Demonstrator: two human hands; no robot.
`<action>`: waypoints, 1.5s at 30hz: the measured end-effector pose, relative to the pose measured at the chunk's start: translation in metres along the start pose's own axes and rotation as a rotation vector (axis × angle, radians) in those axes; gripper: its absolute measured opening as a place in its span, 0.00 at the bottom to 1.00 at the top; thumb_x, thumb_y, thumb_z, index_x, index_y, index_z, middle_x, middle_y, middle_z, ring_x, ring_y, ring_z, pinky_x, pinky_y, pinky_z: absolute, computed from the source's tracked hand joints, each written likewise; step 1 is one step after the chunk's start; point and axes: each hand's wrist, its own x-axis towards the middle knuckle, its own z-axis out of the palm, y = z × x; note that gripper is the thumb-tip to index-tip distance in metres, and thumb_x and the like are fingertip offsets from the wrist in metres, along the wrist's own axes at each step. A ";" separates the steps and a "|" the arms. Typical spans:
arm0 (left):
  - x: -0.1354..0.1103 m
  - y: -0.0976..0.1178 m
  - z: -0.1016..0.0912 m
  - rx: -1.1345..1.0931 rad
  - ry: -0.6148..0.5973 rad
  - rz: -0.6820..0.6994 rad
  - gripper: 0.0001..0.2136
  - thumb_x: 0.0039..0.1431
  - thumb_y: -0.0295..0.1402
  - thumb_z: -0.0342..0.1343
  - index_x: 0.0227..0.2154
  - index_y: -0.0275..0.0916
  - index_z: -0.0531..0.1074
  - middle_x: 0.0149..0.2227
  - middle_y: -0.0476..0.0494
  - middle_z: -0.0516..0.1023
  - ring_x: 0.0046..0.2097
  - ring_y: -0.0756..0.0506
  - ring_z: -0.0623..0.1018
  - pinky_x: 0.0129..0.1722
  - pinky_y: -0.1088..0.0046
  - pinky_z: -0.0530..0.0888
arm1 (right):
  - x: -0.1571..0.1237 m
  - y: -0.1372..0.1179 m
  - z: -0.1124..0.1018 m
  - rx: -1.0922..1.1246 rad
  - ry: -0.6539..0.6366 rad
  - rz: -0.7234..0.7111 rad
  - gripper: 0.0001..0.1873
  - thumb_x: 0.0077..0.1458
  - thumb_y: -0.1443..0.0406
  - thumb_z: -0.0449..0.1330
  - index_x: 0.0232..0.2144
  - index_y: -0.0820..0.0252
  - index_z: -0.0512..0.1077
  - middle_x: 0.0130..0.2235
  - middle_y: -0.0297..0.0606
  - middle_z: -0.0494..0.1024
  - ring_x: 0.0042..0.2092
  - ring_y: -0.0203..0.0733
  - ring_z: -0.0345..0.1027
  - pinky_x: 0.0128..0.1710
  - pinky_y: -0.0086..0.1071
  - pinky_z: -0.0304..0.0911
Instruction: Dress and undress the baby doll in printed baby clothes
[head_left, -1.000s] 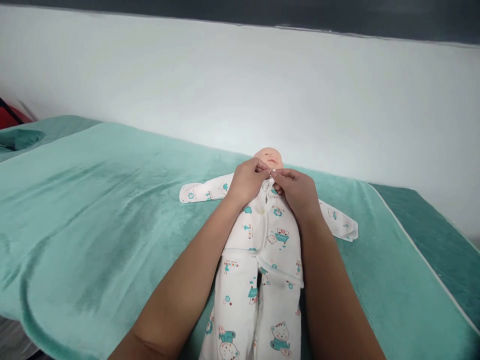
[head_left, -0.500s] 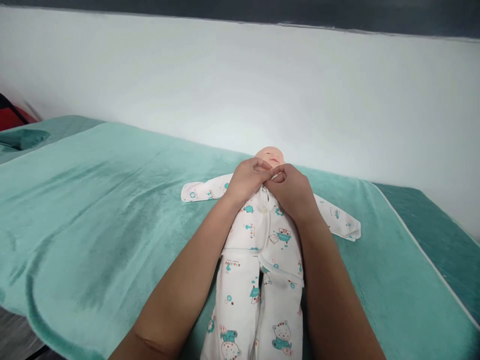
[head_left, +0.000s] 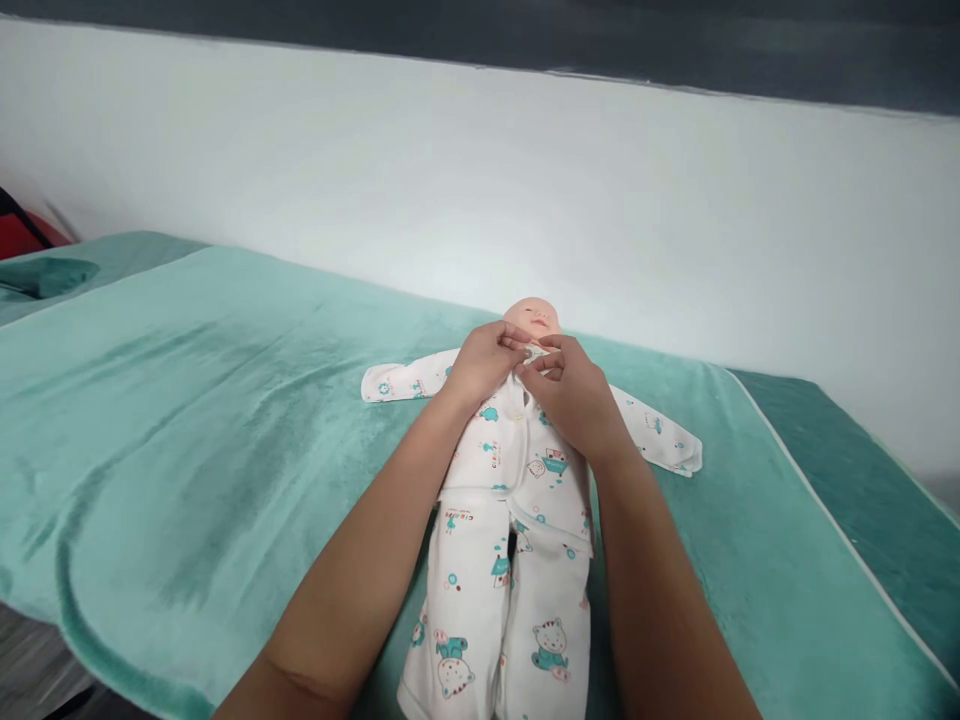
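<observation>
A baby doll (head_left: 534,315) lies on its back on a teal blanket (head_left: 202,400), head toward the wall. It wears a white romper (head_left: 517,480) printed with teal animals, sleeves spread to both sides. My left hand (head_left: 480,362) and my right hand (head_left: 571,392) meet at the doll's neck. Both pinch the romper's collar edges just under the chin, fingers curled and touching each other. My forearms run along either side of the doll's body and cover parts of the romper's flanks.
A white wall (head_left: 480,190) rises right behind the doll's head. The blanket covers a darker green mattress (head_left: 885,500) that shows at the right. A folded green cloth (head_left: 45,275) and something red (head_left: 22,232) lie at the far left.
Both hands stay pinched at the collar with small finger shifts. The doll's right sleeve has drawn slightly inward, and the view has moved a little.
</observation>
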 end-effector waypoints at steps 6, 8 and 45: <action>-0.015 0.002 -0.002 0.126 0.051 0.101 0.06 0.47 0.23 0.60 0.31 0.36 0.74 0.30 0.50 0.73 0.33 0.51 0.72 0.36 0.74 0.68 | -0.040 0.002 0.006 -0.073 0.147 -0.070 0.22 0.52 0.57 0.63 0.48 0.58 0.68 0.48 0.45 0.76 0.43 0.45 0.70 0.42 0.38 0.64; -0.025 0.002 -0.005 0.108 0.039 0.126 0.03 0.51 0.28 0.60 0.30 0.36 0.74 0.30 0.50 0.74 0.33 0.51 0.71 0.36 0.74 0.67 | -0.049 0.006 0.009 -0.102 0.218 -0.089 0.16 0.53 0.58 0.62 0.43 0.58 0.69 0.46 0.44 0.75 0.41 0.44 0.69 0.41 0.38 0.64; -0.051 0.011 -0.027 0.068 -0.275 0.124 0.10 0.56 0.39 0.63 0.34 0.37 0.77 0.32 0.48 0.77 0.34 0.50 0.75 0.35 0.73 0.68 | -0.031 0.011 0.000 0.723 0.015 0.131 0.07 0.48 0.62 0.69 0.29 0.59 0.77 0.24 0.29 0.74 0.27 0.30 0.61 0.30 0.26 0.59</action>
